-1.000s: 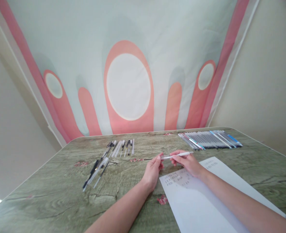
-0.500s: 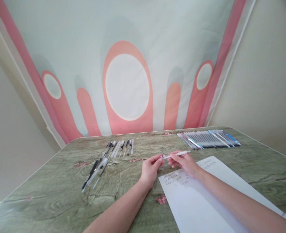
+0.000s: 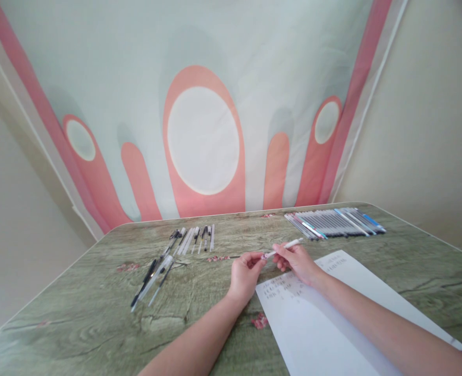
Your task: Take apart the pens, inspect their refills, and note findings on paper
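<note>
A slim white pen is held above the table between my two hands, its right end tilted slightly up. My right hand grips the barrel between thumb and fingers. At the pen's left end, my left hand pinches the tip, where a small pinkish-purple spot shows; the fingertips hide the rest of that end. Below my right hand and forearm lies a white sheet of paper with rows of handwriting near its top.
A neat row of pens lies at the back right of the wood-patterned table. To the left are loose pen parts, with more black and clear pen pieces nearer me. A printed cloth hangs behind.
The pen has tilted more, its right end rising. My left fingers have closed in around its left end, covering more of it. The view has shifted slightly.
</note>
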The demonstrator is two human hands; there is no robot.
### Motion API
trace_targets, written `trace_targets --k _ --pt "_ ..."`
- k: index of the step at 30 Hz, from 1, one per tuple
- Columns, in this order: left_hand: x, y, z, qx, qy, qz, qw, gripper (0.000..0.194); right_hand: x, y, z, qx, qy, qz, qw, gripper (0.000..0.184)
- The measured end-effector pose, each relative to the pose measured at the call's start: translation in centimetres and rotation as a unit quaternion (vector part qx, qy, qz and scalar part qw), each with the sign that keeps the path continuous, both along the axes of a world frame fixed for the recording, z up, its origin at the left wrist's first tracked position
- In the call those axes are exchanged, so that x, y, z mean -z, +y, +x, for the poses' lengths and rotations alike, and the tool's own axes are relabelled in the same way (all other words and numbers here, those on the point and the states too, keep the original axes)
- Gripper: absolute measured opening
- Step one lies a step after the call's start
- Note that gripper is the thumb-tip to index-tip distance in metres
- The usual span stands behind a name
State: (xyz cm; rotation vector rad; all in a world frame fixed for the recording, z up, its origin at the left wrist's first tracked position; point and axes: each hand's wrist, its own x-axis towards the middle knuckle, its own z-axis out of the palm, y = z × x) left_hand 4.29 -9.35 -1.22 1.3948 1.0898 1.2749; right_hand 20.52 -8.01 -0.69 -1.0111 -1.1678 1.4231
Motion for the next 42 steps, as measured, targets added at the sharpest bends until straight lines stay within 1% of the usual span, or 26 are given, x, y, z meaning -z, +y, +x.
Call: trace_targets --k 2,6,10,12,14,16,19,21,23,26,30,33,39,42 --pt "0.0 -0.1 0.1 -0.001 -0.001 0.003 1.000 0.020 0.0 -0.1 -0.1 0.004 -0.019 0.008 1.000 0.032" --pt "-0.1 -0.4 0.2 0.018 -0.011 0.017 1.000 0.017 0.0 0.0 -0.2 0.028 -0.061 0.020 0.998 0.036" --pt "-0.2 -0.7 0.4 0.025 -0.026 0.026 0.999 0.017 0.1 0.0 -0.3 0.048 -0.087 0.016 0.995 0.040" --pt "-0.3 -0.6 0.5 0.023 -0.046 0.010 0.999 0.019 0.0 -0.1 -0.5 0.053 -0.095 0.007 0.994 0.043" --pt "-0.5 -0.5 0.5 0.017 -0.072 -0.024 0.997 0.021 -0.1 -0.2 -0.6 0.045 -0.096 -0.002 0.994 0.046" --pt "-0.8 -0.4 0.5 0.010 -0.105 -0.058 0.993 0.024 -0.3 -0.2 -0.6 0.018 -0.073 -0.005 0.997 0.045" --pt "-1.2 -0.2 0.3 0.001 -0.136 -0.087 0.987 0.027 -0.7 -0.2 -0.3 -0.015 0.024 -0.001 1.000 0.036" --pt "-1.2 -0.1 0.1 -0.003 -0.137 -0.094 0.986 0.028 -1.0 -0.1 0.1 -0.007 0.093 0.012 0.996 0.034" --pt "-1.1 0.0 -0.1 -0.006 -0.132 -0.097 0.986 0.029 -1.1 0.1 0.5 0.002 0.126 0.024 0.992 0.032" --pt "-0.7 0.1 -0.2 -0.011 -0.120 -0.098 0.988 0.029 -0.9 0.5 1.0 0.001 0.116 0.020 0.993 0.024" --pt "-0.2 0.0 -0.3 -0.004 -0.088 -0.078 0.993 0.027 -0.3 0.7 0.9 0.018 0.094 0.002 0.995 0.023" --pt "-0.1 -0.2 -0.2 0.002 -0.076 -0.056 0.996 0.025 -0.3 0.5 0.6 0.023 0.093 -0.008 0.995 0.024" --pt "-0.2 -0.3 -0.1 0.015 -0.078 -0.063 0.995 0.025 -0.5 0.3 0.3 0.024 0.118 -0.043 0.992 0.028" --pt "-0.5 -0.2 -0.1 0.007 -0.084 -0.074 0.994 0.027 -0.5 0.3 0.2 0.021 0.141 -0.050 0.989 0.023"
